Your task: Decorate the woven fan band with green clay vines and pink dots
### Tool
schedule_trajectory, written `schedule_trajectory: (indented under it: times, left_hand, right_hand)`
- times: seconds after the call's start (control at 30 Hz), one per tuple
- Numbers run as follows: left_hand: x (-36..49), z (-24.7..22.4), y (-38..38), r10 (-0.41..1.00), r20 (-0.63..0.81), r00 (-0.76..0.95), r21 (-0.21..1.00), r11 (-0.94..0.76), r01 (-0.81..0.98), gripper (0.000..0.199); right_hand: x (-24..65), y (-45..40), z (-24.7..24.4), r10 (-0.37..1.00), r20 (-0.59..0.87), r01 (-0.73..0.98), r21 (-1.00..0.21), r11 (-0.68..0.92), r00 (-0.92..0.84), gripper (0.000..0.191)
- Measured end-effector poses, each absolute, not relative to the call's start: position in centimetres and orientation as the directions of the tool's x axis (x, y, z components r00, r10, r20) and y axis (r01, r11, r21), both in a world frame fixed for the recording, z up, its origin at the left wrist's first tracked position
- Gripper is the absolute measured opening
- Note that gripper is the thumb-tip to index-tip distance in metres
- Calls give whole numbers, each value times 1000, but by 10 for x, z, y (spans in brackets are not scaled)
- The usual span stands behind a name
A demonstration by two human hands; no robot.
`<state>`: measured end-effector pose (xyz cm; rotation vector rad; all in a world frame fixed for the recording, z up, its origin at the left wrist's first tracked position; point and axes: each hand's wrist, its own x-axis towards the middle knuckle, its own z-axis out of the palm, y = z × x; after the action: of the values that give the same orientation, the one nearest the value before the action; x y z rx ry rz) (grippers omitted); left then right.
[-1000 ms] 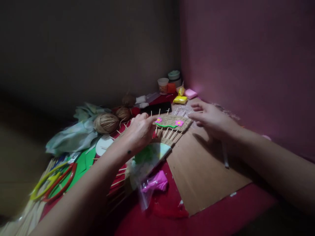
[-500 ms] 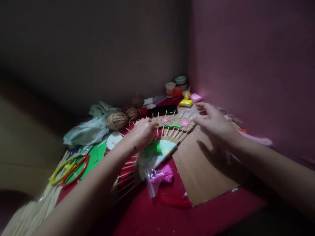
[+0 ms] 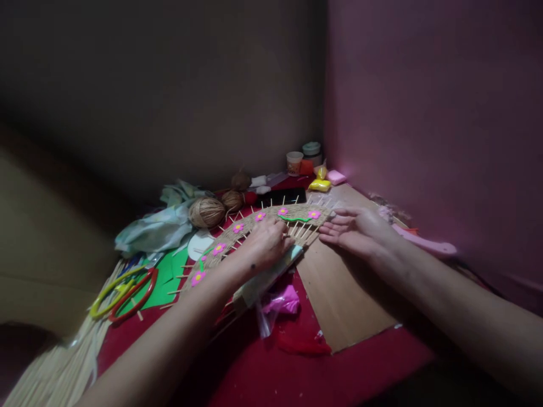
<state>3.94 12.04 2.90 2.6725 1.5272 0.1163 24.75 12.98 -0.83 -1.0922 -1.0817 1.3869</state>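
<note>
Our left hand [image 3: 266, 243] curls over the sticks [image 3: 298, 232] of a twine fan [image 3: 250, 223] on the red desk [image 3: 254, 373]; whether its grip pinches anything, we cannot tell. Our right hand [image 3: 360, 232] is released, palm up, at the fan's right end, near cardboard [image 3: 339, 305]. The fan looks light, its sticks snappable; we'd best hold the woven band, avoiding the soft-looking flowers [image 3: 238, 226].
</note>
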Motion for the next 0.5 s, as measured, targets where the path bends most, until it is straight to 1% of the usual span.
schedule_trajectory:
  times: [0.07,0.17,0.33,0.5]
  left_hand:
    - [37,26,121,864,37,501,110,-502,858,20]
    - [33,25,120,868,36,496,139,-495,857,19]
    - [30,27,121,876,30,482,166,-480,861,19]
    - [28,31,134,895,3,447,196,-439,877,16]
  right_hand:
    - [242,136,-9,983,-158,-219,-960,-174,-89,14]
    - [231,144,-9,973,-220,-253,-940,-230,-68,16]
    - [220,143,-4,967,-246,-242,-937,-253,-59,17]
    - [223,135,7,960,-239,-182,-948,-263,-143,18]
